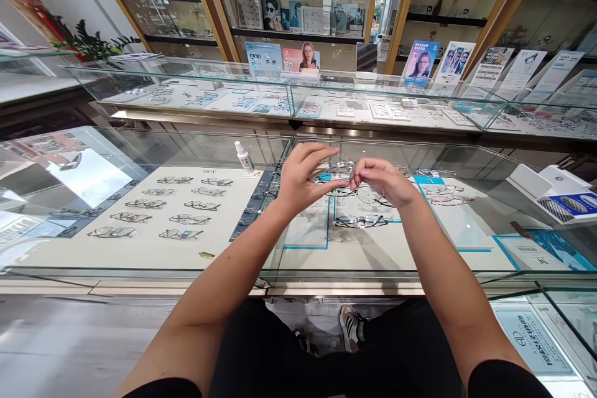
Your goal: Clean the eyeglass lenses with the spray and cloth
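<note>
Above the glass counter, both my hands hold a pair of thin-rimmed eyeglasses (372, 195). My left hand (303, 175) spans one lens, its fingertips on the upper edge and its thumb below. At the middle of the frame, my right hand (380, 179) pinches with closed fingers, which hide part of the rim. Clear lenses and busy glass behind make the outline hard to follow. Beneath my hands, inside the case, lies a dark-rimmed pair of glasses (361, 221) on a white panel edged in blue.
Rows of eyeglasses (188, 219) lie in the left part of the case. A white spray bottle (243, 157) stands left of my hands. An open white box (555, 193) sits at the right. Beyond is another glass display counter (291, 99), with upright cards on top.
</note>
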`<state>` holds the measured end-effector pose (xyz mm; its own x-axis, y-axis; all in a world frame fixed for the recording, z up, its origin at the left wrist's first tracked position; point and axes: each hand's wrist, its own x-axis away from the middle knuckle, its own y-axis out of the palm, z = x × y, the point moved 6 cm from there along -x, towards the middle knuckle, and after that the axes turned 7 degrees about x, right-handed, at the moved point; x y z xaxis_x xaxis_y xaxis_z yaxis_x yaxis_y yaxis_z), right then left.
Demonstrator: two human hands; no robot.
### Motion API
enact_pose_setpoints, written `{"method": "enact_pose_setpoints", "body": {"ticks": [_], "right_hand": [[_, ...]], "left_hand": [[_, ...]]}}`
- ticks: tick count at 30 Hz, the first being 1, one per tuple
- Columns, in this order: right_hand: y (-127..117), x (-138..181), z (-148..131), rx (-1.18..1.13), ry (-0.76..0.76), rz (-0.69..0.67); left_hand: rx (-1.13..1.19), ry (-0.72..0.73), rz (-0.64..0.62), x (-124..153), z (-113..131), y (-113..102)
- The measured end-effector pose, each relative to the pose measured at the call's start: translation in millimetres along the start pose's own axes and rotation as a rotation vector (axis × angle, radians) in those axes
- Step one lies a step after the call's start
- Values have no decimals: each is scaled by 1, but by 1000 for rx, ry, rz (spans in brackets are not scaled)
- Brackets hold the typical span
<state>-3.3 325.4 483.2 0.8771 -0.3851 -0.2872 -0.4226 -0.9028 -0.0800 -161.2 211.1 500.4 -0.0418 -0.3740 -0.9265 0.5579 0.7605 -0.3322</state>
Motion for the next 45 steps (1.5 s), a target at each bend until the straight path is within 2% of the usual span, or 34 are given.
{"method": "enact_pose_setpoints", "body": {"ticks": [2,6,8,12,15,18,22,28,35,41,45], "right_hand": [[-3,2,-10,74,-100,71],[-21,8,-35,267,-304,325],[-28,10,-52,347,-372,358],[-33,6,-101,540,-541,317],[-32,3,-136,693,-675,410],[-27,3,-155,790,-776,554],[-17,5,-156,857,-814,652],[-21,1,-143,863,-775,654],[-27,-7,-138,785,-728,629],[-31,-5,-136,806,-665,669],[-34,-3,-136,849,-627,701]], "left_hand": [[-10,19,31,-1,4,-2],[-12,42,128,-14,10,-13],[-3,79,172,-30,14,-23],[12,132,315,-77,23,-49],[69,25,418,-109,25,-62],[117,7,477,-124,36,-65],[100,22,527,-122,45,-63],[124,-16,497,-113,39,-58],[23,-4,448,-114,42,-56],[34,-26,361,-115,37,-56],[49,-35,377,-114,31,-51]]}}
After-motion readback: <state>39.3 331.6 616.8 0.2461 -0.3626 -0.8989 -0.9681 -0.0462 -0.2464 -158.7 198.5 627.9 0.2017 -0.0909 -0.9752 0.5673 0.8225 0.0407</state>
